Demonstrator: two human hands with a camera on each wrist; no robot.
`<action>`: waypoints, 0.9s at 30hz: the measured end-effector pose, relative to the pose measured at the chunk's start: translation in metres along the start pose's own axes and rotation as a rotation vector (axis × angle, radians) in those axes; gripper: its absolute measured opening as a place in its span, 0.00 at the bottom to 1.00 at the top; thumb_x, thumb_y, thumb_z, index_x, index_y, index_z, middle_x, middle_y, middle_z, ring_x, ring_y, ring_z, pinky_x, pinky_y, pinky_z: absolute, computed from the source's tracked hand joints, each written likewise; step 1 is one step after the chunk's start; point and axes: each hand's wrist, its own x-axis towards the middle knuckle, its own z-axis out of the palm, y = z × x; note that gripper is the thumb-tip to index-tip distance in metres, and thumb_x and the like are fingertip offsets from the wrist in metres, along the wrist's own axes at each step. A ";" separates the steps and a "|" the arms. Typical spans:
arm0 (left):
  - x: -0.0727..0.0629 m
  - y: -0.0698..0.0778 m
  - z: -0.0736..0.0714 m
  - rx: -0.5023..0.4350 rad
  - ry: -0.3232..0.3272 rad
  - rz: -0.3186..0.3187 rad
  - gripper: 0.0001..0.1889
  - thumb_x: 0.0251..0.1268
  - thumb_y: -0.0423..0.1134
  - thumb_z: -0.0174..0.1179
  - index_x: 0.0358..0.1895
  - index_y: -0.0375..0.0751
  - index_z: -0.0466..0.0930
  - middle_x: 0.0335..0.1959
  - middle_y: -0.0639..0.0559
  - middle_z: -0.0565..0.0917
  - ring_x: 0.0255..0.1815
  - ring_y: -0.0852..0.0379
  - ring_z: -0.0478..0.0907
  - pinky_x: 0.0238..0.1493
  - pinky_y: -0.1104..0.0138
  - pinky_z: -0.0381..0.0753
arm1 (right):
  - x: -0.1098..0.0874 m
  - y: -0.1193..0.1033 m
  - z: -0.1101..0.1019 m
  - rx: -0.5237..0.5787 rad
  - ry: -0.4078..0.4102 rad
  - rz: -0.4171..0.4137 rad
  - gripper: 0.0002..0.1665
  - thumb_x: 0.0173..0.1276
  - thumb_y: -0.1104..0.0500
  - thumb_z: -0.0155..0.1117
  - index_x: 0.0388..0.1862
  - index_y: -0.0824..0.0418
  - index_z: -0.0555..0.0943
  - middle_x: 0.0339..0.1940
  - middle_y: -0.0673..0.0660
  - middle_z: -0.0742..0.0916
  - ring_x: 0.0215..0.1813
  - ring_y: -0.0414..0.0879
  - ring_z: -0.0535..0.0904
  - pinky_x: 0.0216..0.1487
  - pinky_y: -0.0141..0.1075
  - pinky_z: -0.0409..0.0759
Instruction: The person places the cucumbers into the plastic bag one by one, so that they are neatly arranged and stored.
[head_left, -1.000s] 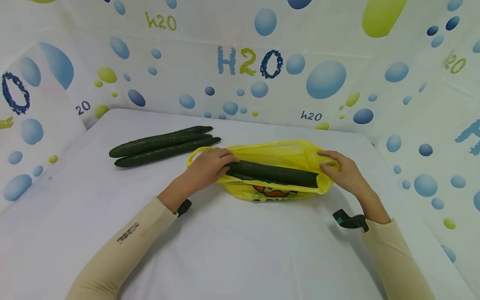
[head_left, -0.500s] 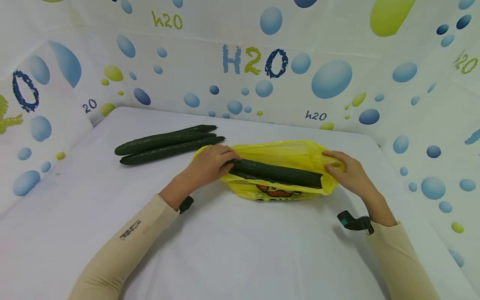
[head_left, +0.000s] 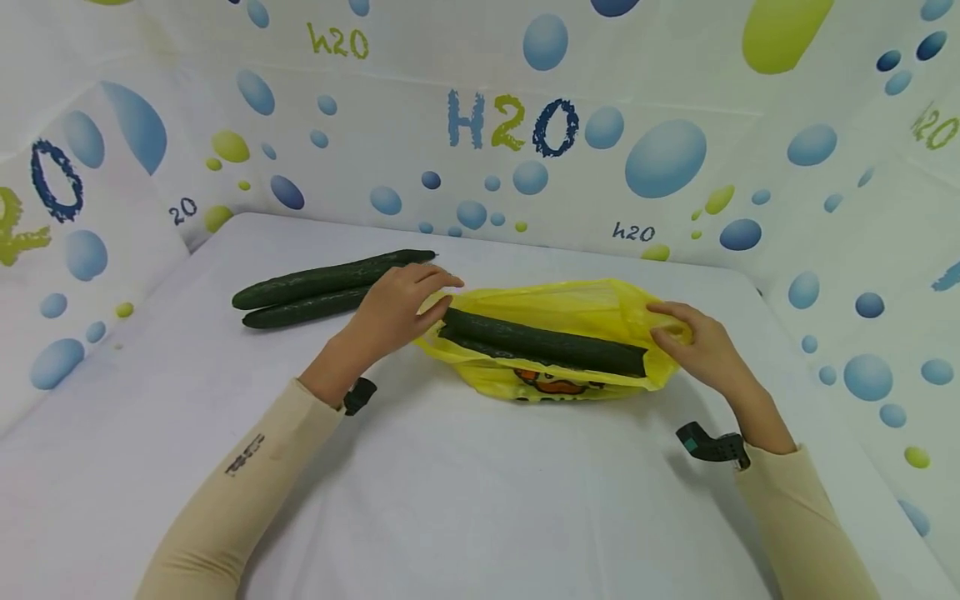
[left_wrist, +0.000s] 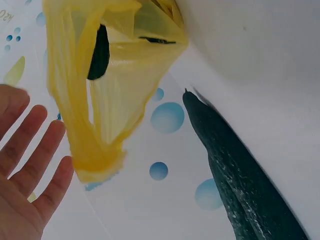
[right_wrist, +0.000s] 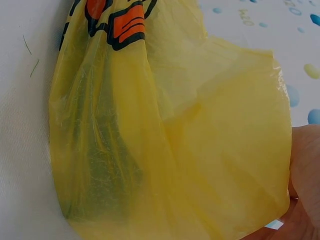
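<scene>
Lying inside the yellow bag (head_left: pixel 592 307) was at least one cucumber (head_left: pixel 543 340); loose cucumbers (head_left: pixel 318 279) lay beyond it on the table (head_left: pixel 487 500), unbagged. Left hand (head_left: pixel 395 310): spread, held nothing. Right hand (head_left: pixel 697 343): pinched the bag's edge.

Left hand (head_left: pixel 397 310) hides end of front loose cucumber (head_left: pixel 307 309); right hand (right_wrist: pixel 306 165) cut off in right wrist view

Head: above, forward and down, widest
Left wrist: near
Right wrist: closest in
All share: thin yellow plastic bag (head_left: pixel 558 305)
</scene>
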 end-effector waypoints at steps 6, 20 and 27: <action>-0.008 -0.022 -0.003 0.004 0.040 -0.114 0.10 0.65 0.30 0.62 0.49 0.37 0.82 0.43 0.42 0.83 0.36 0.45 0.80 0.39 0.54 0.79 | -0.004 0.002 0.000 -0.001 0.001 0.001 0.28 0.76 0.55 0.56 0.69 0.67 0.69 0.71 0.72 0.67 0.72 0.72 0.57 0.65 0.69 0.58; -0.024 -0.055 -0.023 -0.026 -0.127 -0.385 0.13 0.67 0.30 0.60 0.53 0.36 0.80 0.50 0.40 0.81 0.50 0.42 0.79 0.49 0.50 0.77 | -0.004 0.006 0.001 -0.009 0.010 -0.020 0.28 0.75 0.55 0.57 0.68 0.67 0.69 0.70 0.73 0.68 0.71 0.72 0.59 0.63 0.69 0.60; -0.039 -0.068 -0.021 -0.018 -0.267 -0.490 0.15 0.68 0.31 0.58 0.57 0.36 0.78 0.50 0.39 0.79 0.49 0.42 0.77 0.47 0.51 0.77 | 0.000 0.001 0.002 -0.007 0.009 -0.040 0.27 0.75 0.56 0.57 0.68 0.67 0.70 0.70 0.73 0.68 0.71 0.73 0.59 0.63 0.69 0.61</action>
